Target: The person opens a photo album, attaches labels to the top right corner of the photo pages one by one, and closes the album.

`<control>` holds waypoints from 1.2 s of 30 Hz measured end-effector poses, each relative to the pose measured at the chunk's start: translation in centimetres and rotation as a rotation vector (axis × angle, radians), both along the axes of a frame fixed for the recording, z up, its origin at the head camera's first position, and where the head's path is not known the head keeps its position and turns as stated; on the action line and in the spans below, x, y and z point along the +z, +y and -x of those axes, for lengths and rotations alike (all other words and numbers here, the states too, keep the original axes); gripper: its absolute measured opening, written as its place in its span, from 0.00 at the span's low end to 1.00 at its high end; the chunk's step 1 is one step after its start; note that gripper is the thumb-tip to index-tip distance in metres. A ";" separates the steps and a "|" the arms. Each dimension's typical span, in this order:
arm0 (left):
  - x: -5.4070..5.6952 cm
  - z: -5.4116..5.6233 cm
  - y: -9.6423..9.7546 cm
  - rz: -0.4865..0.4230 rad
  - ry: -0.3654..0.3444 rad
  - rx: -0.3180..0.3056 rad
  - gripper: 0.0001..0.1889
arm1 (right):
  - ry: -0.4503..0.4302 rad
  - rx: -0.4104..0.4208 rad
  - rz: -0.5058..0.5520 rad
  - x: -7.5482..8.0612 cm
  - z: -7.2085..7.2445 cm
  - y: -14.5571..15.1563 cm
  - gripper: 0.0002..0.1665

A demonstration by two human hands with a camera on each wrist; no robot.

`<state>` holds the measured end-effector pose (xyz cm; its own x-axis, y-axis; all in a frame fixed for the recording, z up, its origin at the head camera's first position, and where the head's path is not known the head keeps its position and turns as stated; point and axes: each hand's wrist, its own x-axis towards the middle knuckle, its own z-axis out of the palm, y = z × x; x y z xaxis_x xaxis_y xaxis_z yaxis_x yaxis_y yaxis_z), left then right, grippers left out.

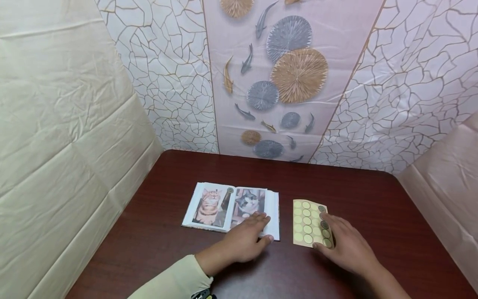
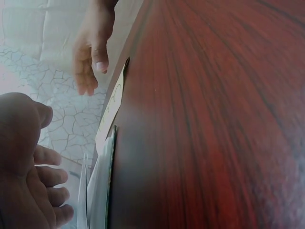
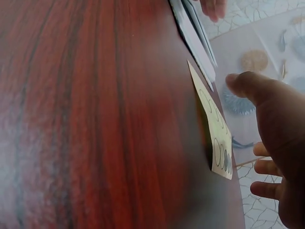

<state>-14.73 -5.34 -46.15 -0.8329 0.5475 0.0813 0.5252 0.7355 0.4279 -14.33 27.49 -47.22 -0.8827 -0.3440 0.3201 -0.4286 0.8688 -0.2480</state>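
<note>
An open photo album (image 1: 275,220) lies on the table, with an orange cat picture (image 1: 209,207) on its left page and a grey-and-white cat picture (image 1: 248,201) on its right. A small dark round sticker (image 1: 230,190) sits at the left picture's upper right corner. My left hand (image 1: 244,240) is over the right page's lower part, fingers extended. To the album's right lies a pale yellow sheet of round stickers (image 1: 307,220), several of them dark along its right side. My right hand (image 1: 349,245) hovers at that side, fingers loosely spread, apart from the sheet (image 3: 214,126) in the right wrist view.
Both album and sheet rest on a dark red-brown wooden table (image 1: 168,265). Behind it hangs a patterned cloth (image 1: 261,95) with fish and round leaf shapes. Cream cloth (image 1: 67,137) borders the left side, and pale cloth (image 1: 444,199) the right.
</note>
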 end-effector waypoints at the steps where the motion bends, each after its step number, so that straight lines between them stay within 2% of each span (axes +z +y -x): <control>1: 0.0 0.0 0.1 -0.001 -0.001 -0.002 0.32 | -0.010 -0.006 0.000 0.0 0.0 0.1 0.54; 7: 0.0 -0.1 0.5 -0.009 0.005 -0.027 0.32 | -0.069 -0.022 -0.022 -0.4 0.1 0.4 0.60; 13: -0.1 -0.1 1.1 -0.031 0.003 -0.038 0.32 | -0.088 -0.019 -0.052 -1.0 0.1 0.6 0.63; 25: -0.2 -0.1 2.3 -0.070 0.009 -0.049 0.30 | -0.068 -0.021 -0.070 -1.8 0.2 0.8 0.57; 36: -0.4 -0.1 3.2 -0.105 0.043 -0.025 0.25 | -0.044 -0.022 -0.060 -2.1 0.2 0.8 0.52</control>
